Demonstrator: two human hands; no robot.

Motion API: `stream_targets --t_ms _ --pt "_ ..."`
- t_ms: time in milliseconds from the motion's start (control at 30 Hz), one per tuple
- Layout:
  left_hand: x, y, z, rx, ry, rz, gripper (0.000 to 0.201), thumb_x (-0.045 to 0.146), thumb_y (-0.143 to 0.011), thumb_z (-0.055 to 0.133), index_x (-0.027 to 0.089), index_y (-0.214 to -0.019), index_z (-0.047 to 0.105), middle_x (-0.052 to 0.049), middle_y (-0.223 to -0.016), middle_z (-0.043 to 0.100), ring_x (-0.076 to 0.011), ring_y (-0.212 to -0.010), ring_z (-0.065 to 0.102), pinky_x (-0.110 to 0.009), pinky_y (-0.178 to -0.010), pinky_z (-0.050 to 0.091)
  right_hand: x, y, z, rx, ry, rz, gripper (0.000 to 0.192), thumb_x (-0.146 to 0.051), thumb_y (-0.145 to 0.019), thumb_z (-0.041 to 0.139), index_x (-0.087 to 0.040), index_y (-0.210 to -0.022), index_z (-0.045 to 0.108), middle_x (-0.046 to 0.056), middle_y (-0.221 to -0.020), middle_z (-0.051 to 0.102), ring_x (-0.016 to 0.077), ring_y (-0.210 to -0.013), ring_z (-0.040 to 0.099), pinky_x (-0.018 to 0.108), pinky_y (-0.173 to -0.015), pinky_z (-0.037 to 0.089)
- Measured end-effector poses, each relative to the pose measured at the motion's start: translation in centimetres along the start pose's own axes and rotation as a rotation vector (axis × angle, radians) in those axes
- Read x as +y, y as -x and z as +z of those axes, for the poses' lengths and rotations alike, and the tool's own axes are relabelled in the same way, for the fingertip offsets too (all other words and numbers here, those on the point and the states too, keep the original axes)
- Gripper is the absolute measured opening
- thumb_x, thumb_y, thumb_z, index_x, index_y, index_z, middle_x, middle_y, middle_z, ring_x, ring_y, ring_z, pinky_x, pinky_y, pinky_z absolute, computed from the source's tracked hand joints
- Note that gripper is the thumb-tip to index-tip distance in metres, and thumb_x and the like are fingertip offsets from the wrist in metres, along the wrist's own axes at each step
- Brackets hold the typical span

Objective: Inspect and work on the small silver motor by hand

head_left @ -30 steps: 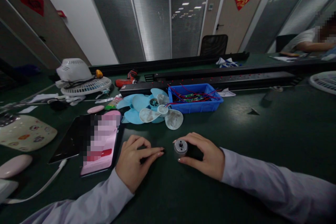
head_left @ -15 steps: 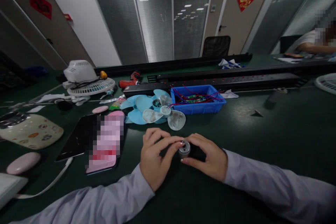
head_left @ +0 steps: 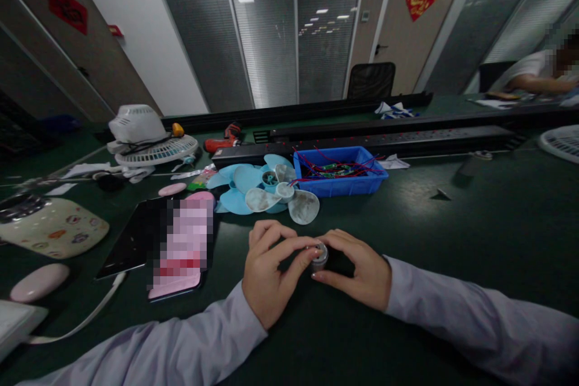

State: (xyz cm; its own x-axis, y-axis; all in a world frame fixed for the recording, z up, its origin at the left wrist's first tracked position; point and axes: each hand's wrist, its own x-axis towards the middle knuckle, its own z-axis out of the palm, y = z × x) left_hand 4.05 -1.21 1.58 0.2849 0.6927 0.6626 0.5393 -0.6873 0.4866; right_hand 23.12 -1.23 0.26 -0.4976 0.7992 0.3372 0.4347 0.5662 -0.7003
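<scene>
A small silvery metal cylinder, which looks like a small motor [head_left: 321, 261], stands upright at the table's front middle. My right hand [head_left: 357, 268] curls around it from the right, thumb at its near side and fingers behind. From the left, my left hand [head_left: 274, 268] reaches over its top end. Thumb and forefinger there come together in a pinch at the rim, covering part of the top face. Whatever is between those fingertips is hidden. Behind my hands lie light-blue fan blades [head_left: 246, 180] and a dusty grey fan blade [head_left: 304, 206].
A blue bin [head_left: 344, 186] holds wired circuit boards. At left are a phone [head_left: 176, 289], a tablet [head_left: 131, 235], a patterned jar [head_left: 58, 226] and a white fan [head_left: 138, 126]. A similar metal cylinder [head_left: 482, 158] stands to the right. A person [head_left: 529, 75] sits far right.
My left thumb and forefinger have shifted slightly to the right over the metal cylinder's top, covering more of it. My right hand has stayed almost still around it.
</scene>
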Motion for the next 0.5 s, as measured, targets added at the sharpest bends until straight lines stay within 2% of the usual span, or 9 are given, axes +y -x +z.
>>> stream_targets --t_ms 233,400,500 --pt "-0.22 0.1 -0.14 -0.06 0.017 -0.01 0.017 0.024 -0.083 0.064 0.029 -0.098 0.071 -0.003 -0.086 0.06 -0.0211 -0.091 0.048 -0.036 -0.08 0.043 -0.11 -0.05 -0.14 -0.003 0.01 -0.002 0.027 -0.031 -0.08 0.067 -0.019 -0.104 0.06 0.005 -0.09 0.062 0.0202 -0.085 0.057 0.035 -0.076 0.046" --pt "0.1 0.19 -0.22 -0.141 -0.022 -0.042 0.045 0.035 -0.078 0.07 0.028 -0.12 0.059 -0.006 -0.106 0.057 -0.0247 -0.103 0.045 -0.041 -0.089 0.04 0.05 0.0 -0.1 0.01 -0.026 -0.032 0.026 -0.026 -0.081 0.065 -0.019 -0.104 0.059 0.006 -0.093 0.063 0.0204 -0.086 0.057 0.035 -0.077 0.045" --pt "0.14 0.28 -0.18 -0.152 -0.026 -0.045 0.044 0.034 -0.078 0.069 0.031 -0.12 0.058 -0.006 -0.111 0.055 -0.0259 -0.106 0.044 -0.042 -0.089 0.039 0.22 0.06 -0.01 0.015 -0.037 -0.041 0.027 -0.027 -0.081 0.064 -0.018 -0.106 0.058 0.006 -0.095 0.063 0.021 -0.088 0.056 0.036 -0.079 0.045"
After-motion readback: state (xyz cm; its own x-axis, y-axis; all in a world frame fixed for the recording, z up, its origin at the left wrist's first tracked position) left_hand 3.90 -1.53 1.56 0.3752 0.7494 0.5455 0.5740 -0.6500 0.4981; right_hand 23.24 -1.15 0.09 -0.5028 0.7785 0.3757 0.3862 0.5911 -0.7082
